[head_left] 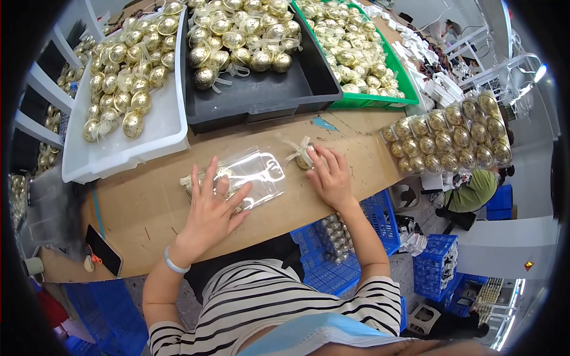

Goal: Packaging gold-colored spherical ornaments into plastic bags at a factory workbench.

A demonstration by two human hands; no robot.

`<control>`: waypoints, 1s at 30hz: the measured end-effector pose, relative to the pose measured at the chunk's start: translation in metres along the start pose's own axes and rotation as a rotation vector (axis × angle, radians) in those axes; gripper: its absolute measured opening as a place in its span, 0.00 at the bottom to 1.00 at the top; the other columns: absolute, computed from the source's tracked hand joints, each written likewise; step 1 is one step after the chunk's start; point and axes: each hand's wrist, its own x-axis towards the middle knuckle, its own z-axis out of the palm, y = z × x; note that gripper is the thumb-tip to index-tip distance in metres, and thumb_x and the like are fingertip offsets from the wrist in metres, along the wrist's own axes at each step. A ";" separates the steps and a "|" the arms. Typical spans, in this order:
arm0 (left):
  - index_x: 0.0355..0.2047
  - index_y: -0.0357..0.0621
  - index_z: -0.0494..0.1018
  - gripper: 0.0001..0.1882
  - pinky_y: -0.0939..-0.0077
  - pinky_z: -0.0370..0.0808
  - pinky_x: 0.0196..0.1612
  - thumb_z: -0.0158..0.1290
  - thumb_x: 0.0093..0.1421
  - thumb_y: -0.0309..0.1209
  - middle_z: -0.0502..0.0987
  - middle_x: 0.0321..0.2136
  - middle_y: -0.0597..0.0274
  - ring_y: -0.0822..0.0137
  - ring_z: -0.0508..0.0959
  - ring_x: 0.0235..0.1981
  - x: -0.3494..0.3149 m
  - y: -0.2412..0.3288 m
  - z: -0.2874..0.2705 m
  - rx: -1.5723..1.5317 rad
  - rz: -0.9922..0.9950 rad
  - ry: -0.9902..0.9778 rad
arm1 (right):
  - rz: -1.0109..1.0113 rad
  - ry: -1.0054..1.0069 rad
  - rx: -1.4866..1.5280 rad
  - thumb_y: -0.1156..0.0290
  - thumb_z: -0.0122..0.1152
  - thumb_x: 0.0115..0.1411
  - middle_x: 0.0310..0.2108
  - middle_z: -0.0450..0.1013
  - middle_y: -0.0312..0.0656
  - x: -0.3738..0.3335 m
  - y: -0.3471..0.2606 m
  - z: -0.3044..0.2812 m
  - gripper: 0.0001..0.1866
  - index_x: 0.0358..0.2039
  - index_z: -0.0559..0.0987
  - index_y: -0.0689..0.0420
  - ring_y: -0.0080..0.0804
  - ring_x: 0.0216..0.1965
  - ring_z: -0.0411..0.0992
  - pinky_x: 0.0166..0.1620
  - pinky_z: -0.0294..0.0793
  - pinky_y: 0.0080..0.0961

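Note:
A transparent plastic package (pixel 261 169) lies flat on the brown tabletop, its right part shining with glare. My left hand (pixel 214 204) rests over its left part with fingers spread. Pale gold ornaments (pixel 189 183) show beside and between those fingers; how many are under the palm is hidden. To the right, my right hand (pixel 331 178) has its fingertips curled on a gold ball ornament (pixel 305 155), which sits on the table. A pale sheer ribbon (pixel 293 152) sticks out from that ball toward the left.
Behind stand a white tray (pixel 169 145), a black tray (pixel 261 110) and a green tray (pixel 407 98), all holding gold ornaments. A transparent pack of gold balls (pixel 448 139) sits at the right end. A phone (pixel 104 252) lies at the left front edge. Blue crates (pixel 436 261) stand below.

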 end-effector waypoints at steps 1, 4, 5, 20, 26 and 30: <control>0.60 0.60 0.71 0.34 0.22 0.48 0.65 0.67 0.52 0.43 0.67 0.47 0.47 0.36 0.54 0.69 0.001 0.000 0.000 0.003 -0.006 0.000 | -0.005 0.000 0.005 0.73 0.64 0.59 0.54 0.69 0.50 0.000 0.004 0.003 0.29 0.62 0.70 0.58 0.51 0.52 0.69 0.57 0.70 0.40; 0.64 0.55 0.68 0.37 0.26 0.46 0.68 0.66 0.54 0.44 0.68 0.51 0.46 0.38 0.55 0.70 0.002 0.001 -0.001 -0.004 -0.028 -0.023 | 0.108 -0.075 -0.020 0.74 0.65 0.59 0.58 0.66 0.51 0.007 0.021 0.010 0.32 0.64 0.67 0.58 0.52 0.54 0.68 0.58 0.69 0.41; 0.65 0.54 0.66 0.39 0.26 0.45 0.68 0.66 0.54 0.43 0.68 0.51 0.46 0.39 0.55 0.70 0.002 0.001 -0.001 -0.018 -0.028 -0.017 | 0.154 -0.121 0.194 0.73 0.65 0.60 0.58 0.65 0.52 0.012 0.024 0.010 0.33 0.65 0.66 0.58 0.52 0.56 0.68 0.59 0.69 0.41; 0.61 0.65 0.75 0.33 0.31 0.48 0.68 0.66 0.53 0.39 0.68 0.50 0.46 0.37 0.57 0.67 0.008 0.004 -0.010 -0.082 -0.036 -0.070 | 0.342 -0.283 1.174 0.74 0.78 0.51 0.52 0.75 0.42 0.062 -0.024 0.064 0.25 0.50 0.80 0.58 0.30 0.53 0.75 0.53 0.77 0.27; 0.60 0.64 0.75 0.33 0.30 0.50 0.67 0.66 0.52 0.39 0.67 0.48 0.47 0.35 0.57 0.66 0.009 0.005 -0.011 -0.081 -0.048 -0.044 | 0.425 0.459 0.290 0.78 0.68 0.54 0.35 0.81 0.44 0.115 0.095 -0.040 0.14 0.42 0.82 0.59 0.32 0.38 0.79 0.42 0.78 0.26; 0.60 0.64 0.75 0.33 0.29 0.51 0.67 0.66 0.52 0.39 0.67 0.48 0.46 0.34 0.57 0.66 0.015 0.007 -0.010 -0.059 -0.028 -0.056 | 0.654 -0.708 -0.029 0.48 0.72 0.53 0.49 0.80 0.51 0.156 0.238 -0.017 0.32 0.53 0.81 0.55 0.46 0.51 0.78 0.54 0.75 0.37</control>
